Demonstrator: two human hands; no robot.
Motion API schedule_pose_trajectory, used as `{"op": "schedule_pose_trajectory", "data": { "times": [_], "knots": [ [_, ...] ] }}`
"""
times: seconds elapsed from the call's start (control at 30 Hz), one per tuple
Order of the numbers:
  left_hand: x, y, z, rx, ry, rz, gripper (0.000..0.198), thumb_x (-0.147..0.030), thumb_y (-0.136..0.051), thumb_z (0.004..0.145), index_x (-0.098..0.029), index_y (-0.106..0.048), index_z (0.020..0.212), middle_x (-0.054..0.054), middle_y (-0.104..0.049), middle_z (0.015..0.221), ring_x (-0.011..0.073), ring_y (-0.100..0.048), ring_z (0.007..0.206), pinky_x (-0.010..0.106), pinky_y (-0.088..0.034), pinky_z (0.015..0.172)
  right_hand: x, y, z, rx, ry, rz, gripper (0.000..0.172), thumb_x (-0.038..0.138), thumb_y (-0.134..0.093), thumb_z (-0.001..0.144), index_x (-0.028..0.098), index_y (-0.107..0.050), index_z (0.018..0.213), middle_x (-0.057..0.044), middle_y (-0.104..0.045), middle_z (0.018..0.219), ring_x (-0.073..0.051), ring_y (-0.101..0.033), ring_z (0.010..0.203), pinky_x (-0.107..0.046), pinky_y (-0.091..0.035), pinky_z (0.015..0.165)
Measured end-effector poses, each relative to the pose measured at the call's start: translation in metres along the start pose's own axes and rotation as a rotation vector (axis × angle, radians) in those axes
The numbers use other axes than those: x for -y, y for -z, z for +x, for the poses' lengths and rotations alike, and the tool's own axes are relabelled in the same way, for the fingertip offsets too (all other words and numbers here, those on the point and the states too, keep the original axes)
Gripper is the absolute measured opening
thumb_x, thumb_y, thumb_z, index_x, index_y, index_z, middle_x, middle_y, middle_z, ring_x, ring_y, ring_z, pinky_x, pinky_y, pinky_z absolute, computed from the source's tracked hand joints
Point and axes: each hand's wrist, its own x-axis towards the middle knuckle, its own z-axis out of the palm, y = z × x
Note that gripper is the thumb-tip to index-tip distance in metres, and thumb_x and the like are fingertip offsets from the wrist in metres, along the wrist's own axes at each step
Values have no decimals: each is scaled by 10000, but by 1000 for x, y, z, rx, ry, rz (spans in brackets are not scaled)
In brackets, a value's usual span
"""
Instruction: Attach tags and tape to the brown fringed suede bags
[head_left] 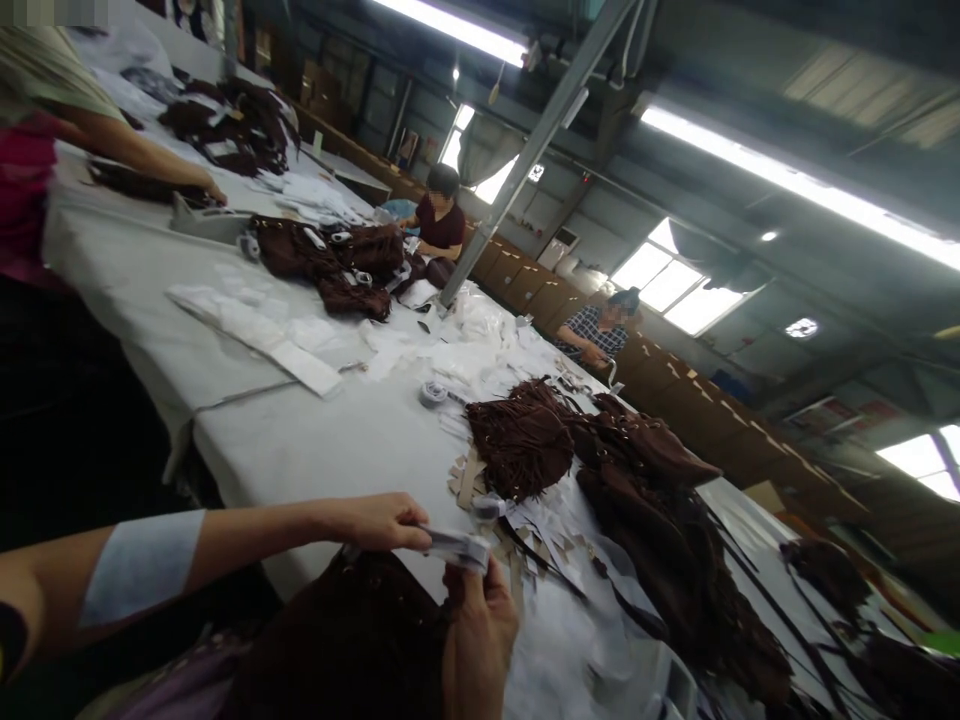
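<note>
Co-worker, upper left: a person in a pale top, one arm [142, 150] stretched over the table, the hand at a dark brown piece [142, 185] lying there.
Left forearm: enters from the lower left edge, a pale patch [142, 565] around it.
Worktable: a long table with a white cover [300, 440], running from the upper left toward the lower right.
Brown bags, upper left of centre: a heap [330, 260] on the table, with bits of white wrapping on it; a flat white strip [300, 365] lies below it.
Left hand: [386, 522] lower centre, thumb and fingers closed on the left end of a white-wrapped strap [457, 548].
Dark brown bag: [360, 620] bottom centre, just below the strap, with small metal studs near its top; whether the strap joins it, I cannot tell.
Right hand: [480, 610] just right of the bag's upper part, fingers pinching the strap's right end from below.
Second co-worker, upper centre: a person in a dark red top [448, 228], seated at the table's far side.
Metal post: [517, 180] slanting up from the table, right of that person.
White roll: [433, 394] centre, beside the fringed brown bag [525, 440].
Third co-worker, right of centre: a person in a checked shirt [589, 328], before a row of cardboard boxes [675, 390].
Brown pile, lower right: more bags [667, 540] with long straps across the table.
</note>
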Motion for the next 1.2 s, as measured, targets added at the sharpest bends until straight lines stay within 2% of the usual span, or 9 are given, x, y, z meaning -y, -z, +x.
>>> {"op": "schedule_pose_trajectory", "data": {
  "times": [0.13,0.27,0.33,0.4,0.47,0.6,0.87,1.0,1.2],
  "knots": [
    [-4,1,-4,-10,3,-161,326,-475,-524,800,-160,-564,728,-70,-316,536,87,-236,479,238,-158,444,2,-14,-5,-40,-193,283,329,296,-771,620,201,-616,894,35,-650,741,-108,-620,667,-214,-502,617],
    [2,-2,-2,-29,-54,-216,327,-469,-516,813,-158,-547,716,-65,-358,566,86,-262,504,218,-206,462,-2,-16,-4,-18,-307,418,272,232,-754,624,212,-595,844,44,-659,760,-100,-636,716,-207,-507,655],
    [8,-3,0,-53,-71,-159,290,-435,-532,809,-153,-570,755,-46,-450,622,92,-334,540,207,-259,493,-6,-15,-4,-10,-302,424,240,224,-742,637,205,-600,830,34,-667,785,-99,-635,726,-205,-505,657],
    [13,-2,1,-77,-42,-102,280,-409,-552,803,-154,-593,912,-24,-538,700,106,-406,585,202,-300,521,-10,-14,-4,-14,-277,390,224,227,-733,652,203,-606,835,28,-670,793,-104,-633,726,-216,-508,663],
    [16,1,0,-41,-12,-57,323,-417,-540,817,-155,-598,996,-20,-548,699,112,-419,577,201,-302,509,-12,-15,-6,-17,-252,350,211,232,-722,670,203,-611,848,24,-671,796,-112,-634,730,-239,-516,686],
    [14,5,-4,89,-67,-9,395,-484,-442,871,-152,-650,819,-43,-414,578,97,-337,490,209,-250,453,-7,-18,-8,-17,-249,375,208,209,-734,663,204,-619,836,30,-670,784,-104,-626,716,-232,-516,698],
    [14,7,-5,81,3,-129,502,-597,-474,816,-143,-641,681,-40,-410,511,86,-281,430,217,-206,402,-6,-23,-10,-5,-314,435,193,197,-763,618,200,-639,766,29,-673,764,-107,-621,718,-225,-511,694],
    [9,6,-4,82,-57,-252,434,-544,-520,812,-148,-639,682,-36,-454,546,81,-291,457,208,-220,421,-10,-26,-12,-24,-295,407,184,240,-747,632,207,-644,781,25,-673,774,-125,-629,765,-243,-513,722],
    [3,6,-8,83,-48,-389,374,-510,-553,815,-146,-602,744,-54,-410,538,77,-243,455,220,-150,407,-13,-28,-13,24,-334,344,151,220,-771,618,188,-654,708,36,-650,718,-82,-568,619,-179,-461,553]
  ]
}}
